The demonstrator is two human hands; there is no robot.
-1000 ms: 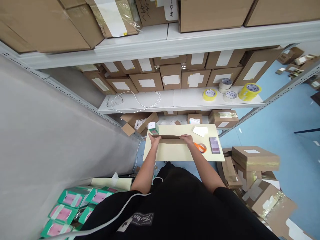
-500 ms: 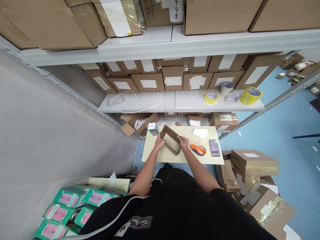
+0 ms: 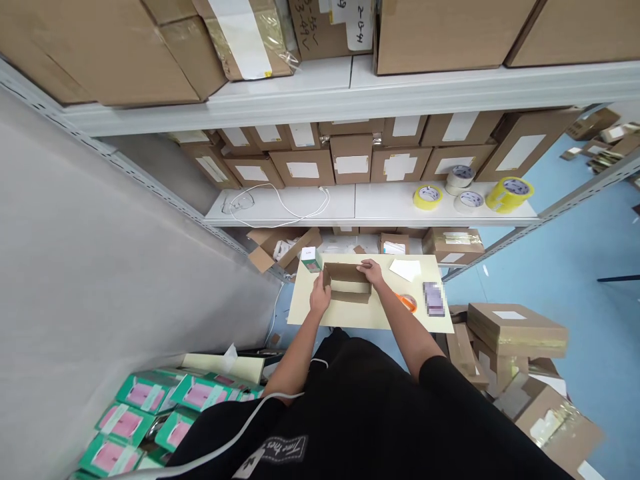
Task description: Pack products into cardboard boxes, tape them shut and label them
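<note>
Between my hands is a small brown cardboard box [image 3: 350, 297], opened out into a frame whose middle shows the cream tabletop [image 3: 310, 313]. My left hand [image 3: 320, 295] grips its left side. The far right corner is pinched by my right hand [image 3: 371, 271]. Just beyond my left hand stands a small green and white box [image 3: 311, 259]. An orange tape dispenser [image 3: 407, 303] lies partly hidden under my right forearm. Right of it are white paper [image 3: 405, 269] and a blurred purple item [image 3: 434, 299].
A shelf [image 3: 300, 203] behind the table carries a white cable, yellow tape rolls [image 3: 427, 197] and rows of cartons [image 3: 303, 168]. Cartons [image 3: 517, 329] are piled on the floor at right. Green and pink boxes [image 3: 120, 421] are stacked at lower left, beside the grey wall [image 3: 100, 267].
The cardboard frame has turned from a diagonal to nearly square with the table. My right hand has moved to its far corner, and my right forearm now covers part of the tape dispenser.
</note>
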